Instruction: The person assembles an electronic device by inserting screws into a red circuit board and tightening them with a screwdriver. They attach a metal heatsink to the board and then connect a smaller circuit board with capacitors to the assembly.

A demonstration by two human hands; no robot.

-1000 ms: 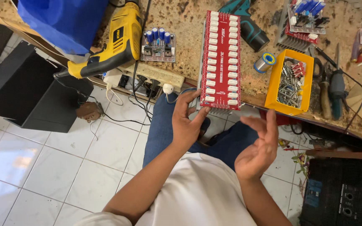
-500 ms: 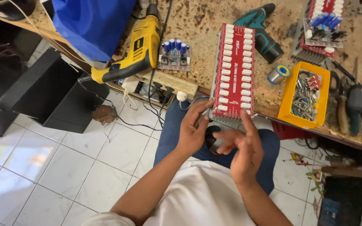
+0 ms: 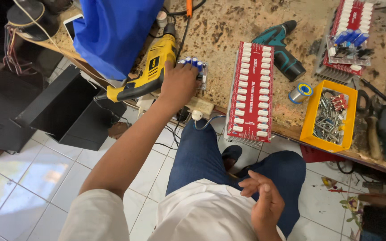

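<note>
Across the scarred worktop (image 3: pixel 246 27) lay the big pieces: blue bag (image 3: pixel 112 31), long red circuit board (image 3: pixel 251 91), yellow drill (image 3: pixel 146 78), teal drill (image 3: pixel 282 47), yellow tray (image 3: pixel 311 114) of screws. Left hand (image 3: pixel 179 82) rested over the small capacitor board (image 3: pixel 197 67), which sat just beside the yellow drill near the worktop's front edge; fingers seemed closed on it, though the grip was hidden. Right hand (image 3: pixel 264 201) hung loosely open above the lap, holding nothing. Risk: a one-handed lift so near the edge could drop the board or snag the cables below.
</note>
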